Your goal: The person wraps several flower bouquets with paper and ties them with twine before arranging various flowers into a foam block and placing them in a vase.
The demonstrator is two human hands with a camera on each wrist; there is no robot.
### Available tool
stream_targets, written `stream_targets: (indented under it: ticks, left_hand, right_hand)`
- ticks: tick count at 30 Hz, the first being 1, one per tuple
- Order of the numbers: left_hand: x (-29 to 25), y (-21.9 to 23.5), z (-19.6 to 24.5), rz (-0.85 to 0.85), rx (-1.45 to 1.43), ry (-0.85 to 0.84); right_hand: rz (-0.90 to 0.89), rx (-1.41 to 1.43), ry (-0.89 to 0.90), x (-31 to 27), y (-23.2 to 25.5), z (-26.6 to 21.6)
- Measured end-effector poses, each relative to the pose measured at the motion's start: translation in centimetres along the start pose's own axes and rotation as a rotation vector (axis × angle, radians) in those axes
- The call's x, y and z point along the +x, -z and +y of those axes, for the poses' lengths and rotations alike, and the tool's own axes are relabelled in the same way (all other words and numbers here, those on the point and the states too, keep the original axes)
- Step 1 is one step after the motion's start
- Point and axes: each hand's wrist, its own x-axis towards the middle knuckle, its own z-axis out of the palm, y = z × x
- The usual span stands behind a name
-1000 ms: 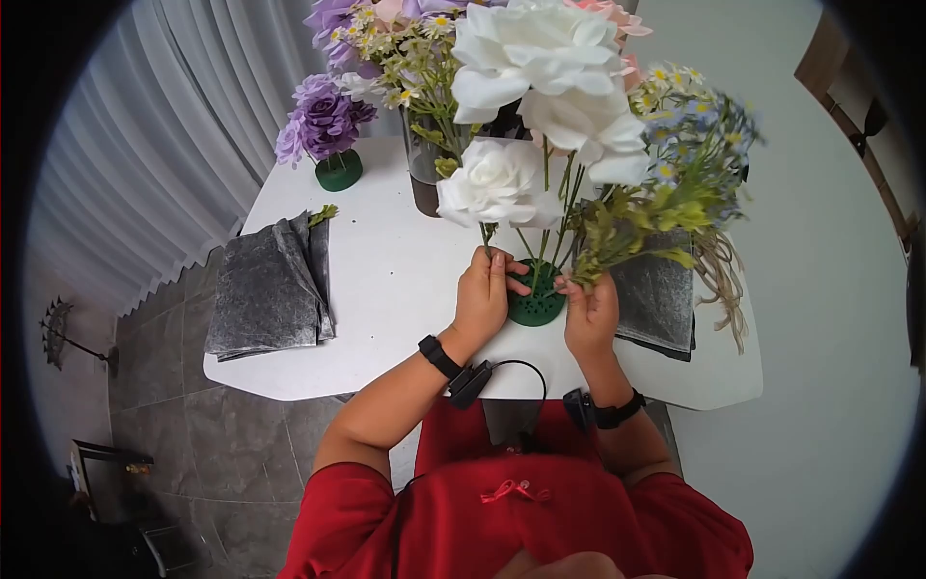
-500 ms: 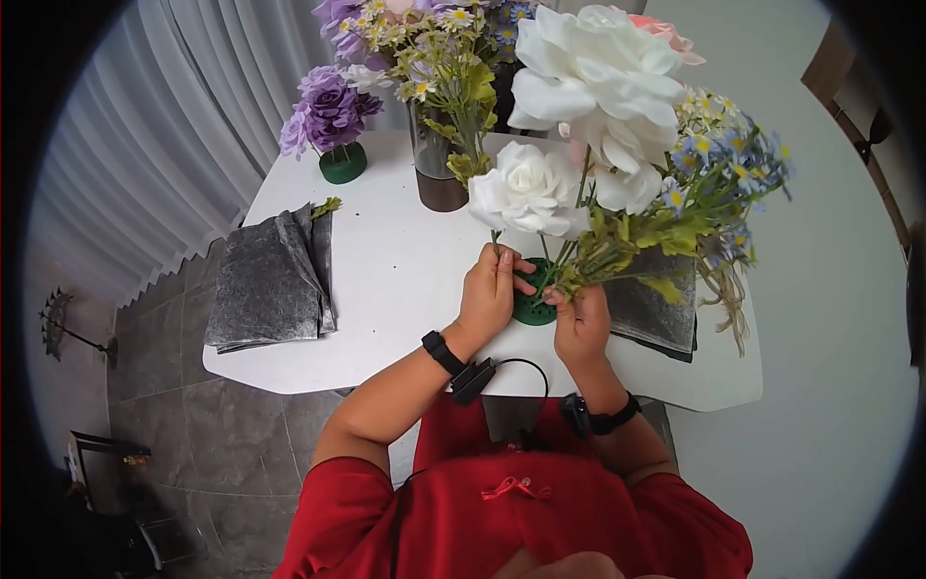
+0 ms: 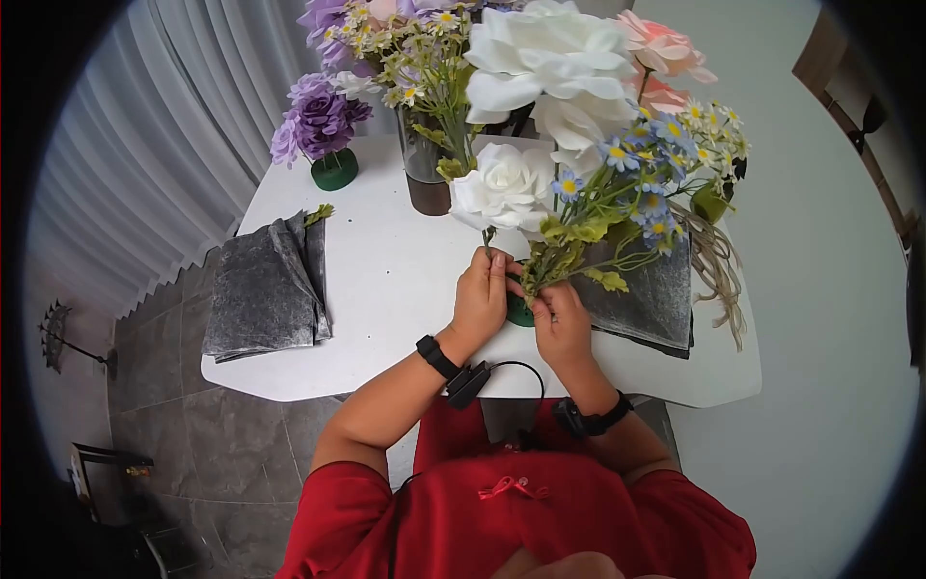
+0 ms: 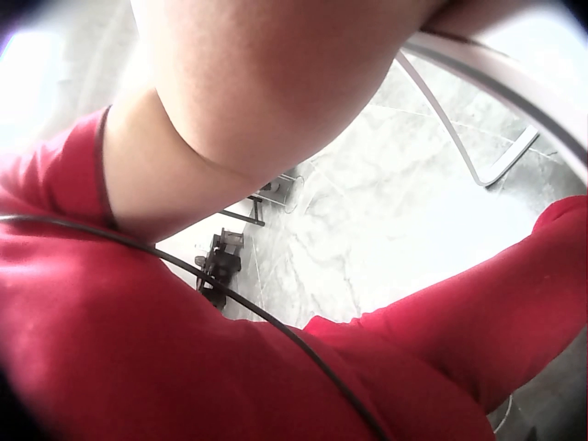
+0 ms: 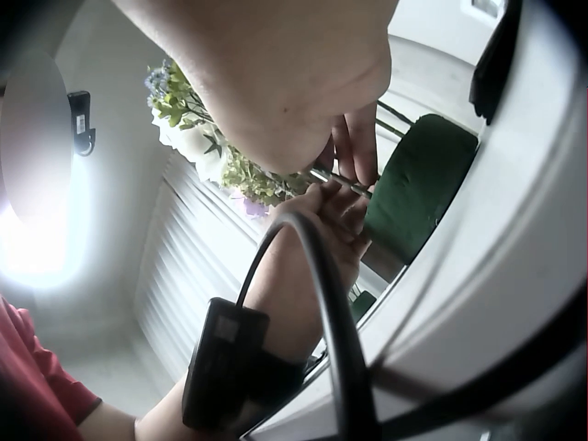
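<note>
In the head view my left hand [image 3: 479, 297] pinches the stem of the lowest white rose [image 3: 503, 188] between thumb and fingers. Close to its right, my right hand [image 3: 563, 326] pinches the stem end of a leafy sprig of blue daisies [image 3: 654, 154]. Both sets of fingertips meet over a round green flower foam block [image 3: 521, 311], mostly covered by hands and leaves. From the right wrist view, the green foam [image 5: 423, 179] stands on the table beside the fingers, stems reaching its top. Larger white roses [image 3: 550, 58] rise above. The left wrist view shows arm and red clothing, not the hand.
Folded dark grey cloths lie at left [image 3: 265, 289] and right [image 3: 641, 299] on the white table [image 3: 386, 338]. Behind stand a glass vase [image 3: 424, 183] of flowers and purple roses [image 3: 323, 116] in a green base [image 3: 335, 171]. Twine [image 3: 716, 265] hangs at right.
The right hand has brought the blue daisy sprig leftward, its stem end now over the foam near the left hand. The white roses swayed right, then back left. The left hand kept its grip.
</note>
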Motion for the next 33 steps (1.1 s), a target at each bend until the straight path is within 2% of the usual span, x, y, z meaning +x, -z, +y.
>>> stream_targets:
  ticks: [3,5,6,8,11,14,15,17,18,19,21,22,23,24,26,29,30,31,33]
  left_hand:
    - [0.0,0.1,0.1,0.005,-0.013,-0.025]
    - [0.0,0.2,0.4,0.097,-0.067,-0.137]
    - [0.0,0.2,-0.5,0.137,-0.182,-0.173]
    - [-0.4,0.5,-0.6,0.152,-0.218,-0.228]
    - [-0.8,0.7,-0.8,0.157,-0.235,-0.299]
    - [-1.2,0.7,-0.8,0.073,-0.286,-0.401]
    - [-1.3,0.7,-0.7,0.076,-0.287,-0.404]
    - [-1.9,0.7,-0.5,-0.008,-0.320,-0.400]
    - [-2.3,0.5,-0.3,-0.015,-0.434,-0.374]
    - [-2.5,0.6,-0.4,-0.018,-0.437,-0.374]
    - [-2.8,0.9,-0.4,-0.013,-0.186,-0.431]
    - [-2.7,0.7,-1.9,0.028,-0.141,-0.504]
    - [-2.9,0.8,-2.5,0.019,-0.147,-0.504]
    - [-3.4,1.2,-3.2,-0.090,-0.125,-0.429]
    - [-3.2,1.7,-2.4,-0.261,-0.120,-0.429]
    - [-2.8,1.5,-0.2,-0.350,-0.128,-0.526]
    - [-3.2,1.6,-1.6,-0.357,-0.126,-0.445]
    - [-2.9,1.7,-0.8,-0.366,-0.127,-0.447]
    - [-2.2,1.6,1.4,-0.314,-0.149,-0.609]
  right_hand:
    - [-0.026,0.000,-0.012,0.2,0.5,0.1]
    - [-0.043,-0.009,-0.021,0.1,0.9,0.0]
    - [-0.054,0.044,-0.059,-0.1,1.2,-0.3]
    - [-0.064,0.100,-0.095,-0.4,1.6,-0.6]
    - [-0.080,0.036,-0.101,-0.4,2.3,-0.9]
    - [0.192,0.037,0.185,-0.6,3.4,-1.2]
    - [0.190,0.037,0.189,-0.9,3.7,-1.5]
    - [0.046,0.071,0.265,-1.0,4.7,-3.5]
    - [-0.034,0.116,0.249,-0.9,4.5,-4.5]
    - [-0.033,0.113,0.248,-0.6,4.0,-5.5]
    - [-0.089,0.093,0.297,0.2,2.9,-7.1]
    - [-0.083,0.089,0.295,0.7,2.3,-7.7]
    - [-0.058,0.031,0.349,1.3,1.8,-8.3]
    - [-0.033,-0.028,0.403,1.6,1.5,-8.6]
    - [-0.030,-0.038,0.359,1.8,1.0,-8.7]
    - [-0.035,-0.027,0.299,2.0,1.4,-8.1]
    - [-0.042,-0.011,0.282,1.9,1.6,-8.0]
    - [-0.035,-0.014,0.280,1.8,1.9,-7.9]
    - [-0.056,0.146,0.062,1.5,2.5,-7.9]
